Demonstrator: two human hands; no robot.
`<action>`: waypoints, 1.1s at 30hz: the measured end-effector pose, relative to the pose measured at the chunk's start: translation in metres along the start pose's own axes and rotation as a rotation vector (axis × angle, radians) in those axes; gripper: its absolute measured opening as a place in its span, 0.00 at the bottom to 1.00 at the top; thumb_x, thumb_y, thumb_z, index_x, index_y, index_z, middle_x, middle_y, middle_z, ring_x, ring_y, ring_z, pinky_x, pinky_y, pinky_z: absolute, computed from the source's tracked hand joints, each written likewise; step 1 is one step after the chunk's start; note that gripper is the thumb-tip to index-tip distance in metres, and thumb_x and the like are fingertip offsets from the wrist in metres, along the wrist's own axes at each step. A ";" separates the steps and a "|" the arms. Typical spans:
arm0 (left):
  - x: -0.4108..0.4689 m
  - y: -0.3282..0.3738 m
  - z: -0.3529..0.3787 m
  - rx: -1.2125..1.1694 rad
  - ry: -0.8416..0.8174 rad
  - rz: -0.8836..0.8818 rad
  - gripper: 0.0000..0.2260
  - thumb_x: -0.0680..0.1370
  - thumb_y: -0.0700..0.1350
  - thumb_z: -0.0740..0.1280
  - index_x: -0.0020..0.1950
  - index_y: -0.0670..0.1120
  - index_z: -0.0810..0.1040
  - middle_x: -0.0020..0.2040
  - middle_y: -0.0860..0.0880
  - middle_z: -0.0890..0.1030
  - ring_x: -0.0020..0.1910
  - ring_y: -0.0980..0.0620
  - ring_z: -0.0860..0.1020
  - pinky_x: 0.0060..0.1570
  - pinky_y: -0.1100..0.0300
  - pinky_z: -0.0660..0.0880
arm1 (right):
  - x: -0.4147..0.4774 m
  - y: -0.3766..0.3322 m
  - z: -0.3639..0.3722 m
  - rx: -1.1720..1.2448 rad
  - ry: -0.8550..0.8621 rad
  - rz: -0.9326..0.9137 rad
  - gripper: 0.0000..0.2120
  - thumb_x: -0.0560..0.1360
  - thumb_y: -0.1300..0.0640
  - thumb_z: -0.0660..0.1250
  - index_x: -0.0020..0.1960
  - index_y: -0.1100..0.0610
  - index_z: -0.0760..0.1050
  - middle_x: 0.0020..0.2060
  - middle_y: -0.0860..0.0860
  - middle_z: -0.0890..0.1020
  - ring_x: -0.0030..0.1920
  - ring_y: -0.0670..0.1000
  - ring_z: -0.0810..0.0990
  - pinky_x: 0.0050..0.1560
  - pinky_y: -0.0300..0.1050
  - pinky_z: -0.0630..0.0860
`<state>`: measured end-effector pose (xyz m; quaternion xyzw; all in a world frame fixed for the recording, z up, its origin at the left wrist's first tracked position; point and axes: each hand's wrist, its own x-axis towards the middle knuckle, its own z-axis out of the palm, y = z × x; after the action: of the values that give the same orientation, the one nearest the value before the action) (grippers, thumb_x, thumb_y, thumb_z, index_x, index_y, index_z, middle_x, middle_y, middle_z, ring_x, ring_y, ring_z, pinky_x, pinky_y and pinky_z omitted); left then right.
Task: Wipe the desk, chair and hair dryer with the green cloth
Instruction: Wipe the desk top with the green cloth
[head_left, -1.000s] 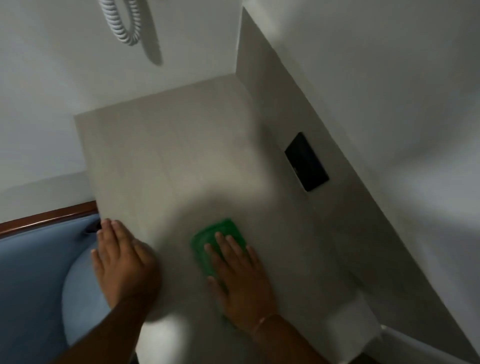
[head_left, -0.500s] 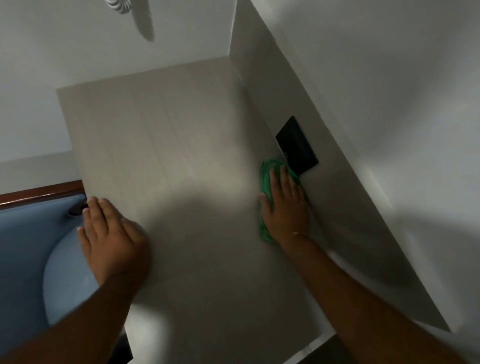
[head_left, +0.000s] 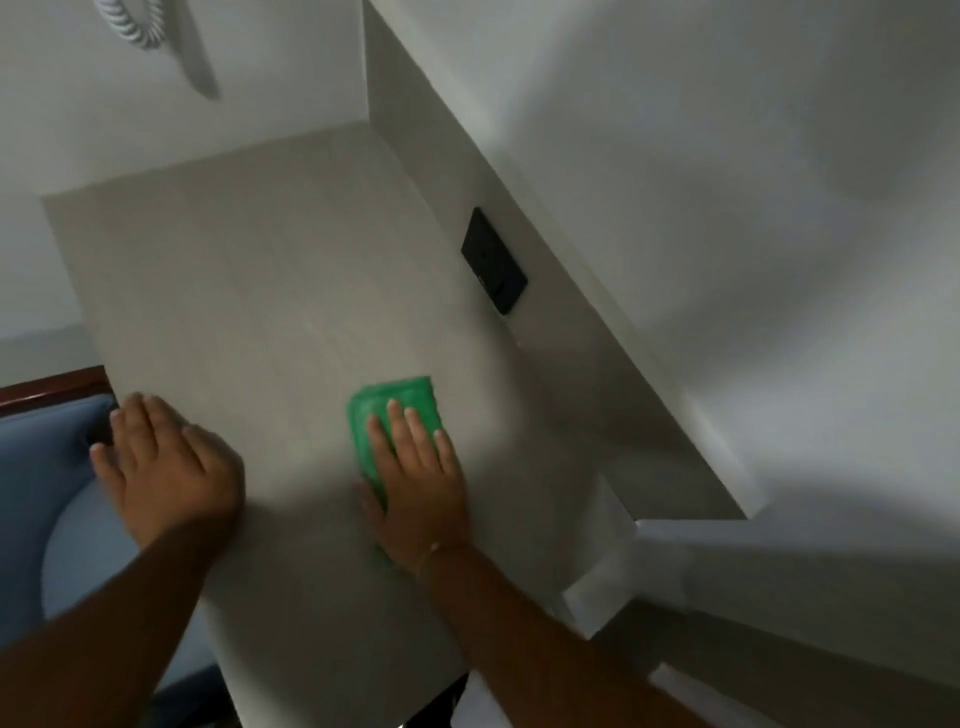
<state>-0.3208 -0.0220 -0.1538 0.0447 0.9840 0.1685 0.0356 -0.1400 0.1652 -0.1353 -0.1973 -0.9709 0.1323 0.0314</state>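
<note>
Cloth (head_left: 395, 415) flat under right grip (head_left: 415, 488), desk (head_left: 260, 291).

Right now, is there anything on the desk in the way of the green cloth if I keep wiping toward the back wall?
Nothing visible. The right hand presses the green cloth flat on the desk, and the surface beyond it is bare. The black wall socket sits on the side panel, off the desktop. The left hand rests at the desk's left edge.
</note>
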 end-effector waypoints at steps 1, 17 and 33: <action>-0.011 0.000 -0.004 0.002 -0.014 0.016 0.29 0.85 0.53 0.46 0.85 0.43 0.51 0.87 0.42 0.53 0.86 0.45 0.49 0.78 0.59 0.27 | -0.019 0.003 0.002 -0.002 -0.018 -0.032 0.34 0.83 0.38 0.54 0.85 0.48 0.51 0.85 0.49 0.52 0.85 0.52 0.52 0.82 0.56 0.53; -0.236 0.001 -0.028 0.007 -0.237 0.026 0.30 0.84 0.53 0.45 0.85 0.41 0.55 0.86 0.40 0.56 0.84 0.38 0.56 0.81 0.38 0.55 | -0.059 0.119 -0.058 -0.049 -0.115 0.439 0.40 0.80 0.35 0.60 0.85 0.51 0.52 0.85 0.53 0.55 0.84 0.57 0.56 0.82 0.61 0.57; -0.250 -0.052 -0.069 0.224 -0.469 0.060 0.38 0.79 0.55 0.48 0.80 0.46 0.27 0.85 0.48 0.33 0.84 0.50 0.34 0.83 0.49 0.39 | -0.141 -0.108 -0.003 0.117 -0.380 -0.188 0.35 0.76 0.43 0.61 0.82 0.50 0.65 0.81 0.50 0.67 0.80 0.51 0.67 0.75 0.56 0.56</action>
<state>-0.0825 -0.1181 -0.0924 0.1152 0.9596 0.0445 0.2528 -0.0507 0.0148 -0.1050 -0.0753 -0.9641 0.2198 -0.1286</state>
